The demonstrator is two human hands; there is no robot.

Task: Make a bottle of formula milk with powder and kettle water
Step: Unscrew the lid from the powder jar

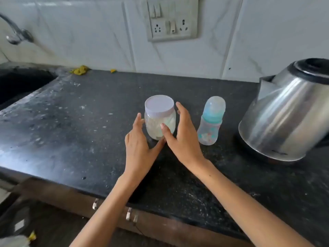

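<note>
A clear jar of pale powder (159, 120) with a white lid stands upright on the dark counter (80, 122). My left hand (139, 148) lies at its left side with straight fingers; the fingertips reach the jar's wall. My right hand (181, 134) is at its right side, thumb laid on the jar's front and fingers stretched up past the lid. Neither hand grips it. To the right a capped baby bottle (211, 122) with a teal collar stands upright. A steel kettle (286, 111) with a black lid sits at the far right.
A sink (19, 84) is sunk into the counter at the left, with a tap (16, 32) above it. A switch and socket plate (171, 18) is on the tiled wall. Yellow scraps (80, 70) lie by the wall. Drawer handles (130, 213) sit below the counter's front edge.
</note>
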